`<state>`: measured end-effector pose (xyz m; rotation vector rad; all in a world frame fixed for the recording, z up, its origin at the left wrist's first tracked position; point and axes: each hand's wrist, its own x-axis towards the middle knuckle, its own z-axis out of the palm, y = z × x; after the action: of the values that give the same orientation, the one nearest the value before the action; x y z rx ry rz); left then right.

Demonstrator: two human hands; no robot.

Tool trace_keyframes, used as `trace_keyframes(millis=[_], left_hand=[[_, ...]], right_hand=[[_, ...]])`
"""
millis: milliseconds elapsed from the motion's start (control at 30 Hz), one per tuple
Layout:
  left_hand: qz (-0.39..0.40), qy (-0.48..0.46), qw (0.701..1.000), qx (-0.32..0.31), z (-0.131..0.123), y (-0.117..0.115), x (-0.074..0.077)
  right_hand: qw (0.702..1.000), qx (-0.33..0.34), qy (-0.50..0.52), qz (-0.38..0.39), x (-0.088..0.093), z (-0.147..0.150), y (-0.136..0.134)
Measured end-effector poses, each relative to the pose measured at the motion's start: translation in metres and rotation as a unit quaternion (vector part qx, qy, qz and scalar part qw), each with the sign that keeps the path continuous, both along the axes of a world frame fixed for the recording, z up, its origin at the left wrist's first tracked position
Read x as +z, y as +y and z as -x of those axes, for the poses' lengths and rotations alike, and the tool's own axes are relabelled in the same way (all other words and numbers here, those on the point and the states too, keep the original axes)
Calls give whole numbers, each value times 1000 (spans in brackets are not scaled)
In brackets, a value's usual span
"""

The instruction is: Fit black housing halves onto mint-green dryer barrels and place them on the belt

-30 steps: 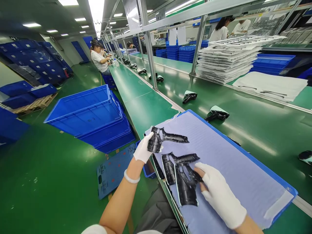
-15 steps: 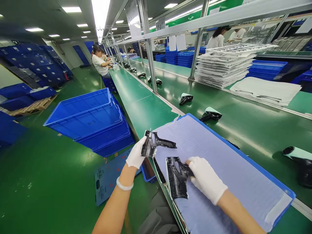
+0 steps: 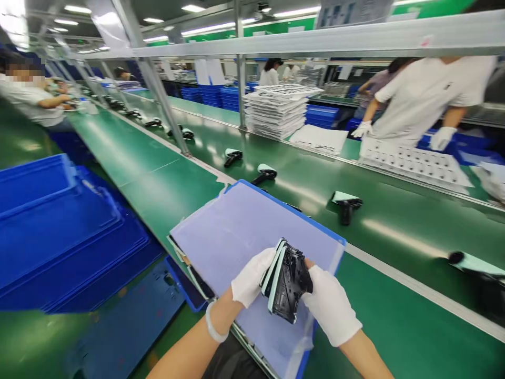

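Two black gun-shaped housing pieces with pale green outer sides are held close together above a lilac-covered board (image 3: 244, 221) with a blue edge. My left hand (image 3: 253, 276), in a white glove, is closed on the left housing piece (image 3: 272, 268); its fingers are partly hidden behind it. On the other side, my gloved right hand (image 3: 329, 302) grips the right housing piece (image 3: 289, 284) by its handle. That piece shows its ribbed black inside. The two pieces overlap, and whether they touch cannot be made out.
Black and pale green housings (image 3: 346, 205) lie along the green line (image 3: 394, 210) beyond the board. Blue crates (image 3: 59, 226) stand at the left. Across the line a person in white gloves (image 3: 430, 105) stands behind white trays (image 3: 414, 160). A metal post (image 3: 158, 89) rises beside the line.
Both hands have come together, bringing the two housing pieces side by side. The view has turned to the right, and a person across the line has come into sight.
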<state>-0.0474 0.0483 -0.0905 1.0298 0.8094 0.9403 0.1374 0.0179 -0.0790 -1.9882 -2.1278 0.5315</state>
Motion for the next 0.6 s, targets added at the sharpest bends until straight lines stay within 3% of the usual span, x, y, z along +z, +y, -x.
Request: trace_keyframes(millis=[133,267,333,433,600], left_hand=[[-1,49,993,-105,-42,-14,3],[-26,175,973,-145,-44,-8,1],[-65,264,956,-113,-27,10,-4],[-134,403,905,-9,13,46,-14],[-173,579,792,88,92,98,-29]], right_hand=[[986,-149,41,65,-9,-64,-33],[936,-336,-4,105,-25,-148,-67],[897,-421,-42,131,-34,-184,-83],[858,-486,-63,155,-51,-224,-100],[850,-504,-53,146,-73,-256,-109]])
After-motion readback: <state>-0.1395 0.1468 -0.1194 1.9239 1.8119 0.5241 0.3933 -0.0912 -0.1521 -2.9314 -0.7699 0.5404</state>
